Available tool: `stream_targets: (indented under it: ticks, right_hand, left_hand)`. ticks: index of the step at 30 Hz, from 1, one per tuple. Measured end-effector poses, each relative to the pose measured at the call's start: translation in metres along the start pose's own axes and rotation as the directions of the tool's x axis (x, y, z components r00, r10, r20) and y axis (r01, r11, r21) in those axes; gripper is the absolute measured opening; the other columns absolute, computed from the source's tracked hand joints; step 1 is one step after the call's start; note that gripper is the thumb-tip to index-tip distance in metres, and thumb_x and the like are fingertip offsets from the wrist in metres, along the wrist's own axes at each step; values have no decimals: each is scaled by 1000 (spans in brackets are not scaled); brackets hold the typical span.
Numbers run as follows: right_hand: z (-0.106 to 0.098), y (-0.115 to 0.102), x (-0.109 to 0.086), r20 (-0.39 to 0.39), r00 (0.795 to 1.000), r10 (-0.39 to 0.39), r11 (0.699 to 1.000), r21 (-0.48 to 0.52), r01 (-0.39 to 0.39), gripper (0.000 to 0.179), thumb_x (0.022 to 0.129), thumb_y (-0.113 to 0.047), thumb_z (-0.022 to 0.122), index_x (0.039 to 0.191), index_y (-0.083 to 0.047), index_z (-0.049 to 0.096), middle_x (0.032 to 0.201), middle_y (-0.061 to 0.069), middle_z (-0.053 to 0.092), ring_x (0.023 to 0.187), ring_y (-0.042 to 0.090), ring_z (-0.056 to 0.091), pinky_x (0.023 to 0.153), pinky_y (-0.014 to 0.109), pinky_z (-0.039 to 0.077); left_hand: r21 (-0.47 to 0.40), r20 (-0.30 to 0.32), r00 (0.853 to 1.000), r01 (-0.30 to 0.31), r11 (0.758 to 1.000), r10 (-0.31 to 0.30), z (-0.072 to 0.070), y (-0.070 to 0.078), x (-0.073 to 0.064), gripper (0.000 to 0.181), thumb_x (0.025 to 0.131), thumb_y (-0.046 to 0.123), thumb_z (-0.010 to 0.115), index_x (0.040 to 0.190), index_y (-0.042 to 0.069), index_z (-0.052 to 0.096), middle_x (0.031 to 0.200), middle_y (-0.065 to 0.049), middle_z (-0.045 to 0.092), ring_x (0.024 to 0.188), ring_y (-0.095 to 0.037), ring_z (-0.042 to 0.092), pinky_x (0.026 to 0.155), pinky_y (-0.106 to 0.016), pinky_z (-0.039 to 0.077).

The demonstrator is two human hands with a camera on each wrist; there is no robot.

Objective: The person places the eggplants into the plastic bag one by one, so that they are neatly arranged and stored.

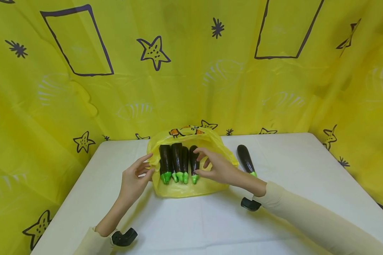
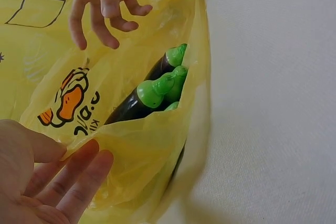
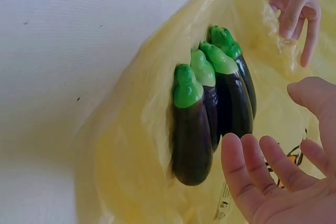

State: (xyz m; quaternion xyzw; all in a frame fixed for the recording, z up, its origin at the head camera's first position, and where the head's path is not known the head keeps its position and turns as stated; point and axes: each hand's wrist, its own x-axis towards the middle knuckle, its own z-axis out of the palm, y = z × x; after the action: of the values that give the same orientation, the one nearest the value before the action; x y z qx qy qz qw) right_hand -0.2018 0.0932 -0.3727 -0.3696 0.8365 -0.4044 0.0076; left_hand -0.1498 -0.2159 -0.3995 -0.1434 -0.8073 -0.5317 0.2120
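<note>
A yellow plastic bag point(image 1: 207, 187) lies with its mouth toward me, and several dark eggplants point(image 1: 177, 159) with green stems lie side by side inside. My left hand point(image 1: 134, 179) holds the bag's left rim, its thumb and fingers pinching the film in the left wrist view. Over the bag's right part hovers my right hand point(image 1: 221, 168), fingers spread and bent a little. In the right wrist view its fingers point(image 3: 236, 166) are apart from the nearest eggplant point(image 3: 191, 140), with nothing held. Film hides part of the eggplants in the left wrist view.
One more eggplant point(image 1: 245, 157) lies on the white table point(image 1: 185, 226), right of the bag and behind my right forearm. A yellow patterned curtain point(image 1: 185, 88) hangs behind the table and along both sides. Dark wrist cameras point(image 1: 124, 237) sit at both cuffs.
</note>
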Motion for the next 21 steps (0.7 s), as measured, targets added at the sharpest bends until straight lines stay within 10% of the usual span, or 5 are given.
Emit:
stream_targets:
  ticks: [8,21]
  right_hand:
    - [-12,2,-14,-118,988,-99,994,-49,94,58,89,-7,80,140,-7,54,110,6,69,84,16,67,64,30,61]
    - [-34,23,-31,-338,895,-291,954,-174,245,53,82,5,82,128,-5,58,101,4,71,73,12,65,56,33,60]
  left_hand:
    - [-4,4,1000,7,1000,-7,0,-1,0,54,89,-13,72,138,7,64,102,-19,75,82,-33,76,60,-27,63]
    - [1,8,1000,7,1000,-7,0,1,1,53,89,-12,72,138,6,64,102,-19,75,83,-32,76,61,-27,63]
